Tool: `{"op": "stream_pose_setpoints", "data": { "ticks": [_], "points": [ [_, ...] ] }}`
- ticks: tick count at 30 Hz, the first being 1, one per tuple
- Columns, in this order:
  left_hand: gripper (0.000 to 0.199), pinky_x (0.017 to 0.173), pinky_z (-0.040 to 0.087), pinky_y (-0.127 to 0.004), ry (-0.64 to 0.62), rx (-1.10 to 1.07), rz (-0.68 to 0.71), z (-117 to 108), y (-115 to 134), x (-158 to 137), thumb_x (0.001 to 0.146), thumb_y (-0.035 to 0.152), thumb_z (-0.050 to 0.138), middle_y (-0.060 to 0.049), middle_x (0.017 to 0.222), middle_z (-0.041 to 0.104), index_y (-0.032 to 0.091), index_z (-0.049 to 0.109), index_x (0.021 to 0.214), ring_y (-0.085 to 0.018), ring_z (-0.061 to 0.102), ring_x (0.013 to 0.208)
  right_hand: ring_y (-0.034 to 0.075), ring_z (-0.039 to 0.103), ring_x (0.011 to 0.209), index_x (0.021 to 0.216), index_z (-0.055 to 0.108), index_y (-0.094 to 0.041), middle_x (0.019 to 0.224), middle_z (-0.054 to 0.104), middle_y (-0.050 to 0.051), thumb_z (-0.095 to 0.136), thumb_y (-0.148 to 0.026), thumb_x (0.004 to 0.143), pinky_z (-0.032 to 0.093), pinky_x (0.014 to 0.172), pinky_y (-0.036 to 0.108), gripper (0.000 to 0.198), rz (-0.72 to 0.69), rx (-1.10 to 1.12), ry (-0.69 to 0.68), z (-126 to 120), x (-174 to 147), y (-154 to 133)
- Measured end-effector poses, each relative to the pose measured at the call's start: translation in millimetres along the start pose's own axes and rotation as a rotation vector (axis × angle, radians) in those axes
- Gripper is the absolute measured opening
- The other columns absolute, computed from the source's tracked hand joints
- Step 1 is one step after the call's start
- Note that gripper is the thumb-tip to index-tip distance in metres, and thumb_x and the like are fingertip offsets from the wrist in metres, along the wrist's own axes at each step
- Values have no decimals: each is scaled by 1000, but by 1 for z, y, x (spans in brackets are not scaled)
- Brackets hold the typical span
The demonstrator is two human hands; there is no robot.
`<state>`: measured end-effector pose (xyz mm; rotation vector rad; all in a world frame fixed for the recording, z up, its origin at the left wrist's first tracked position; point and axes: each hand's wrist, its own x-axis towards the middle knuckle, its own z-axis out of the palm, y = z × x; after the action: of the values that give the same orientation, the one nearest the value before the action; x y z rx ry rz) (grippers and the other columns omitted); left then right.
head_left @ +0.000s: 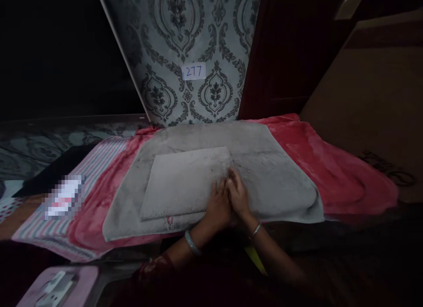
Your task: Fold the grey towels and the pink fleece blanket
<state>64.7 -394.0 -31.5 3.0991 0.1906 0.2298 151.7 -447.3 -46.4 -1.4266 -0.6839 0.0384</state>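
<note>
A pale grey rectangular piece (185, 179), flat like a folded towel, lies on a larger grey towel (274, 183). My left hand (218, 207) rests on the lower right part of the pale piece, its fingers stretched forward over the surface. Against it, at the right edge of the piece, is my right hand (238, 196), with its fingers extended and partly apart. The two hands touch or overlap slightly at the fingers. Neither visibly grasps anything, though the fingertips are dim.
Beneath the towel spreads a red blanket (297, 152); a striped cloth (92, 174) lies to the left. A dark screen (66, 55) stands at the back left, a cardboard box (373, 104) at the right. A paper marked 277 (194, 71) hangs on the patterned wall.
</note>
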Motion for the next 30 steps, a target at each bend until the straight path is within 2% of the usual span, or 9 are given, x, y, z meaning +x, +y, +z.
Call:
{"op": "stream_pose_setpoints", "data": {
  "ticks": [3,6,12,18,20,23,26,28,30],
  "points": [
    [71,123,19,-59,15,24,14,8,-1,-4,94,35,48,-18,163,31,13,29,159,-34,24,152,24,53,133,139,57,-19,142,59,13,49,-40,97,41,115,47,48,-124,-180,-72,4,-11,11],
    [72,123,21,-58,45,48,15,6,-14,-16,93,38,50,-21,160,35,9,33,157,-34,26,152,23,56,130,137,58,-19,138,62,13,43,-37,100,43,113,47,44,-220,-290,-102,4,-11,15],
    [70,120,27,-58,151,122,-279,-4,-68,-71,93,48,51,-21,160,36,11,42,152,-36,31,149,24,55,130,136,59,-20,137,62,13,37,-39,102,43,112,49,44,-329,-429,-94,5,-10,19],
    [59,117,30,-59,218,121,-616,-21,-135,-137,98,41,35,-18,156,44,11,50,147,-36,38,146,24,52,132,133,62,-20,139,61,12,36,-39,101,37,116,50,45,-293,-520,-166,7,-11,18],
    [58,117,30,-59,239,81,-671,-23,-148,-154,99,36,28,-16,155,46,13,51,147,-35,39,145,25,51,134,132,63,-20,140,61,11,37,-39,100,35,117,51,45,-277,-531,-182,7,-13,18],
    [57,117,26,-64,275,30,-736,-27,-158,-170,100,35,25,-14,152,50,16,54,144,-37,32,148,26,51,134,132,63,-21,141,60,11,43,-40,98,35,117,52,44,-261,-491,-218,2,-13,18],
    [55,116,25,-66,308,35,-788,-38,-166,-158,99,36,28,-15,155,46,17,57,142,-39,27,150,25,51,135,134,62,-21,143,58,11,46,-40,96,39,115,49,45,-242,-412,-214,-2,6,12],
    [54,118,25,-64,300,45,-746,-50,-167,-129,99,34,30,-16,157,43,15,54,145,-37,29,150,24,49,137,137,60,-21,145,56,11,46,-37,96,38,116,47,46,-266,-393,-194,3,33,3],
    [54,119,25,-61,245,29,-645,-60,-165,-84,99,32,32,-15,158,42,16,48,148,-33,31,150,23,45,140,140,58,-19,148,54,11,45,-33,96,34,118,45,48,-297,-437,-207,16,65,-6]
  ]
}}
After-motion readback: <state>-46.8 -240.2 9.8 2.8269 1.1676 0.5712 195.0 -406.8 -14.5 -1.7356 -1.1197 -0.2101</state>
